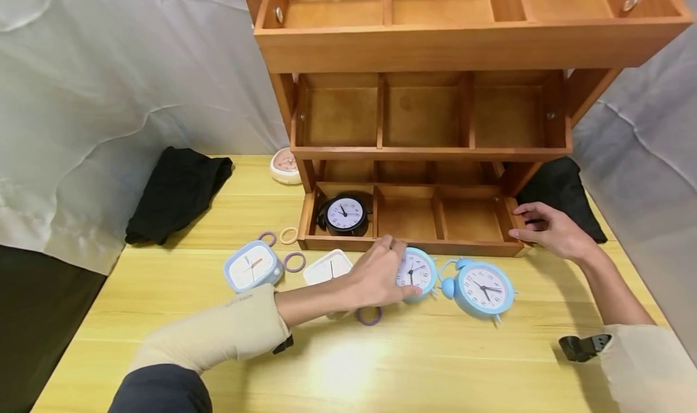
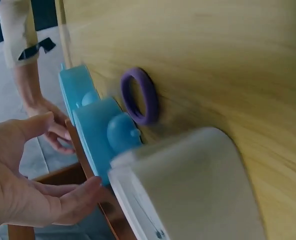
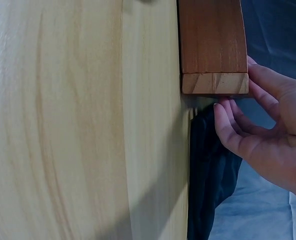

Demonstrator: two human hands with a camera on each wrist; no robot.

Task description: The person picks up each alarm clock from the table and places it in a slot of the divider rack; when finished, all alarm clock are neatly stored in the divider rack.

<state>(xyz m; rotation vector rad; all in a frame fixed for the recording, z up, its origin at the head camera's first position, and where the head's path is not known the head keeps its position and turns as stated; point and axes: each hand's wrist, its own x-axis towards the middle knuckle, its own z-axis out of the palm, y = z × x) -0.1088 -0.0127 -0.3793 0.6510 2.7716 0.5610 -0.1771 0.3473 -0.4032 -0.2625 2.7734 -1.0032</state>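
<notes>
Left grip (image 1: 378, 274) spread at a round blue clock (image 1: 419, 268) on the worktop (image 1: 435, 370).
Taking hold seems the step in hand; the next move calls for closing round the clock. The right hand (image 1: 552, 228) touches the bottom tray (image 1: 411, 216); whether it pinches, I cannot tell.

"What's in the rack (image 1: 468, 47)?"
"A clock (image 1: 345, 214), bottom tier, left compartment."
"On the table (image 1: 463, 364)?"
"Near side of the rack, a bell clock (image 1: 422, 269), a second bell clock (image 1: 484, 289) right of it, another clock (image 1: 322, 270) left. Far left, a cloth (image 1: 176, 195)."
</notes>
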